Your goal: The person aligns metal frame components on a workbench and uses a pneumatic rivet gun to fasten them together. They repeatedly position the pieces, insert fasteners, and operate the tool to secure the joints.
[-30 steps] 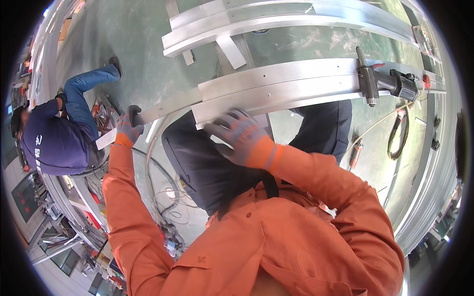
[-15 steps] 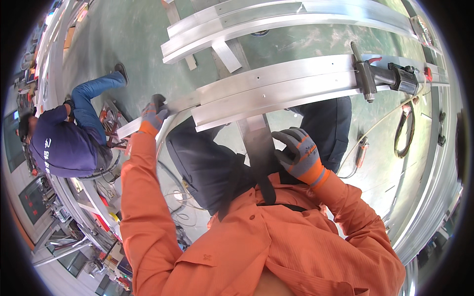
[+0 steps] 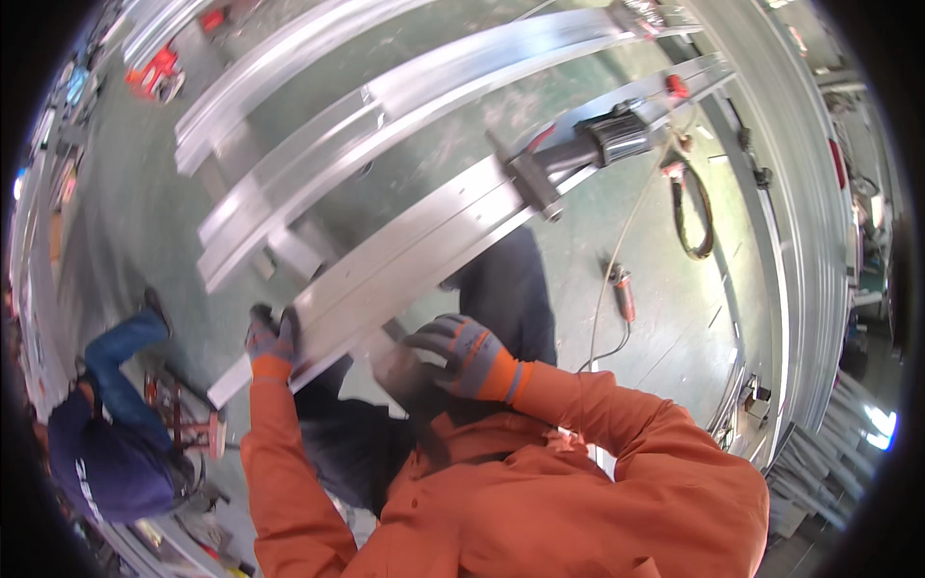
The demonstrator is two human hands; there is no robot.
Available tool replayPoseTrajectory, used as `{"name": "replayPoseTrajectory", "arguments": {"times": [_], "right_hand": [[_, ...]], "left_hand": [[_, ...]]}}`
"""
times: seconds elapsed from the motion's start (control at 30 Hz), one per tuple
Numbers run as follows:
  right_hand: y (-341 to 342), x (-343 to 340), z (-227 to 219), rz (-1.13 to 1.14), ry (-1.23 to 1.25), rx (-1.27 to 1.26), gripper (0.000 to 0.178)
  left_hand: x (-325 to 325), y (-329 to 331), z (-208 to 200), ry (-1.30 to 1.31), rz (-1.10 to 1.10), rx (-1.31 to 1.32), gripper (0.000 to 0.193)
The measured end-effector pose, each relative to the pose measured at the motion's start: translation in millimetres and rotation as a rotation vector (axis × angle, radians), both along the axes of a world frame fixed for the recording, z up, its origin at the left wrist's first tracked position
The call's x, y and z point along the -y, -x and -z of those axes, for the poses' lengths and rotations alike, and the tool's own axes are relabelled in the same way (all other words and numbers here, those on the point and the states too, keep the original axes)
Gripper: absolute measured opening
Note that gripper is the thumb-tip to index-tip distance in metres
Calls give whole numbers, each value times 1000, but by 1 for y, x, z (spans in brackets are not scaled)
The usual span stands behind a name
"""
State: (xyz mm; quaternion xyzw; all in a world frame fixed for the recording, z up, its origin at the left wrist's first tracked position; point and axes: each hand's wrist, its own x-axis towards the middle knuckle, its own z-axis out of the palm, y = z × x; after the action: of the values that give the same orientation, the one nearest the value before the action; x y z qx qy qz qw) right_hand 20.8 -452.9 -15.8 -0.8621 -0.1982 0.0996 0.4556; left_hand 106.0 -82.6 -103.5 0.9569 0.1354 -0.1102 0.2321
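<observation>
Long aluminium profile (image 3: pixel 405 255) slants across in front, T-headed power tool (image 3: pixel 528 183) lying on top of it. Right hand (image 3: pixel 470 358) is now off the profile, below its edge, fingers curled, can't tell if gripping anything. Left hand (image 3: pixel 273 345) has moved in to the profile's left end, over a flat metal strip (image 3: pixel 228 383), grip unclear, so probably the only hand on the work
</observation>
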Motion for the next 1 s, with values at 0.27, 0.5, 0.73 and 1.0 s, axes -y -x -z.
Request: {"name": "replayPoseTrajectory", "arguments": {"times": [0.27, 0.5, 0.73, 1.0], "right_hand": [[-74, 69, -32, 167, 96, 186, 43], [-193, 196, -75, 452, 285, 215, 50], [-345, 394, -38, 872, 791, 82, 78], [-462, 590, 21, 1256, 792, 133, 100]], "left_hand": [[3, 5, 12, 57, 27, 186, 39], [1, 5, 19, 95, -8, 207, 38], [-7, 0, 22, 147, 5, 184, 39], [-39, 22, 94, 584, -115, 122, 47]]}}
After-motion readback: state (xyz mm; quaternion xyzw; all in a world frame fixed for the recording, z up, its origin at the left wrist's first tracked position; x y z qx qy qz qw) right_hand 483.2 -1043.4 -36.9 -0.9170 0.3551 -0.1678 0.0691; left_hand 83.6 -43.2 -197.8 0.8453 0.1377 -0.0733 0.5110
